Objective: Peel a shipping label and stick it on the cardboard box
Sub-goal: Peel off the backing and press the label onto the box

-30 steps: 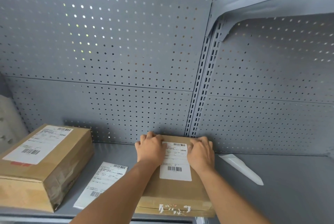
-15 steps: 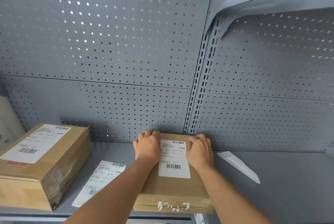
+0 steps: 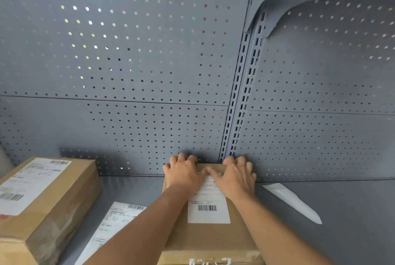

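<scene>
Cardboard box (image 3: 215,234): brown, flat, lying on the shelf, far edge against the perforated back panel; torn white tape scraps on its near face. Shipping label (image 3: 209,207): white, rectangular, barcode near its lower end, lying flat on the box top, upper part covered under both pressing palms.

A stockroom or shop: grey metal shelf (image 3: 342,211), perforated back panel (image 3: 128,50), slotted upright (image 3: 241,93), 2 labelled boxes (image 3: 42,200).

both forearms extended forward, left hand (image 3: 183,173) and right hand (image 3: 234,176) flat, palms down, thumbs touching.
</scene>
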The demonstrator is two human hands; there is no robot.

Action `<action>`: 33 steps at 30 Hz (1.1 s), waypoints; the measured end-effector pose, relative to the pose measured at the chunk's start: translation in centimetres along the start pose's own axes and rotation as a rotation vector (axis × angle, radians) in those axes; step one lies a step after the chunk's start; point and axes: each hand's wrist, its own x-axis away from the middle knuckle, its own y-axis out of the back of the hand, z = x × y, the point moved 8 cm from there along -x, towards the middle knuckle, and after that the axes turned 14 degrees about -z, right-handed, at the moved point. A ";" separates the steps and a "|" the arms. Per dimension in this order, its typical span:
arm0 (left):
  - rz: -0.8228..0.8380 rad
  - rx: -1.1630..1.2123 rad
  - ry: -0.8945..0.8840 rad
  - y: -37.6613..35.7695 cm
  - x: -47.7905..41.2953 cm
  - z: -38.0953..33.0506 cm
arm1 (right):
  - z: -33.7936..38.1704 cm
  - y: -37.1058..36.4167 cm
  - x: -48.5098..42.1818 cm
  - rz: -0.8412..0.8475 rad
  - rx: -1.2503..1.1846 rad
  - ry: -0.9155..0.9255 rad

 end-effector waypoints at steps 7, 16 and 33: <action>-0.016 0.106 -0.027 0.0 -0.3 0.8 | -1.1 0.2 0.0 -0.037 -0.165 -0.048; -0.016 0.144 -0.051 0.2 -0.2 0.9 | -0.7 -0.1 0.3 0.028 -0.120 -0.039; -0.025 0.269 -0.471 4.8 2.8 -14.9 | -11.7 8.5 0.9 0.023 -0.331 -0.108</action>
